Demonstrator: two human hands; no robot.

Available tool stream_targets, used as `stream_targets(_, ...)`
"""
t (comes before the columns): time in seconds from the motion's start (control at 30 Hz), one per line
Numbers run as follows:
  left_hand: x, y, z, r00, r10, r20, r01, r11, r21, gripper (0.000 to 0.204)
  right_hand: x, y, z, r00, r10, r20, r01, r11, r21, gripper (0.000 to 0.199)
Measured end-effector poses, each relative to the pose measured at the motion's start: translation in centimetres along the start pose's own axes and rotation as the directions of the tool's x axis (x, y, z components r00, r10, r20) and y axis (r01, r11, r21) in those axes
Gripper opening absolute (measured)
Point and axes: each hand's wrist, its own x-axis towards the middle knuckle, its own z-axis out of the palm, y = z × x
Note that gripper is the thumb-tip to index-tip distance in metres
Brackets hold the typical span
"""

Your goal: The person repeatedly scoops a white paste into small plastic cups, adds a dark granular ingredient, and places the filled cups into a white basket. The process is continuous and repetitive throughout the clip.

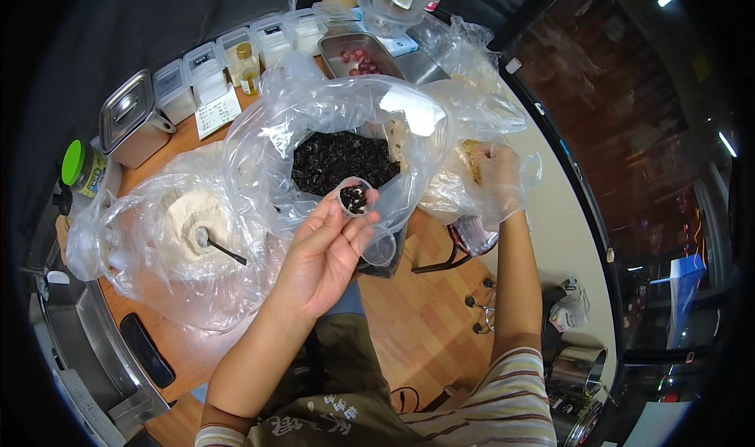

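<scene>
My left hand (321,246) is closed round a small clear plastic cup (355,198) with dark crumbly bits and a few pale specks inside. A clear round lid (380,248) hangs beside the fingers, apparently joined to the cup. Just beyond lies a large open plastic bag (255,160), holding black, crumbly material (340,162). At the right, my right hand (501,178) reaches into another clear bag (448,191) with yellowish-tan grains (473,160). Its fingers look pinched together; plastic partly covers them, and what they hold is unclear.
Left of the black material, a plastic bag of white powder (182,211) holds a dark-handled spoon (226,250). Behind stand a lidded steel container (135,120), clear boxes (206,73), an oil bottle (248,65) and a steel tray (334,49) with red fruit. A green-lidded jar (82,168) is far left.
</scene>
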Motion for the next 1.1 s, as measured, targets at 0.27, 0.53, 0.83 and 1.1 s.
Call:
stream_targets(0.27,-0.4,0.1,-0.1,1.000,0.000,-0.003,0.000,1.000,-0.009,0.039,0.2,0.6,2.0,0.990,-0.133,0.050,0.135,0.990,-0.033,0.010)
stream_targets(0.53,-0.9,0.8,-0.5,1.000,0.012,-0.017,-0.012,1.000,0.006,0.040,0.0,0.4,1.4,0.996,-0.077,-0.045,0.075,0.996,-0.049,0.012)
stream_targets(0.83,-1.3,0.6,-0.3,1.000,-0.017,-0.021,0.017,1.000,0.001,0.044,0.0,-0.7,-1.0,0.980,0.198,-0.015,-0.187,0.946,0.263,0.009)
stream_targets(1.1,-1.8,1.0,-0.7,1.000,-0.008,-0.025,0.009,1.000,0.028,0.043,-5.1,-11.4,-5.4,0.984,0.108,0.144,-0.177,0.711,0.681,0.007)
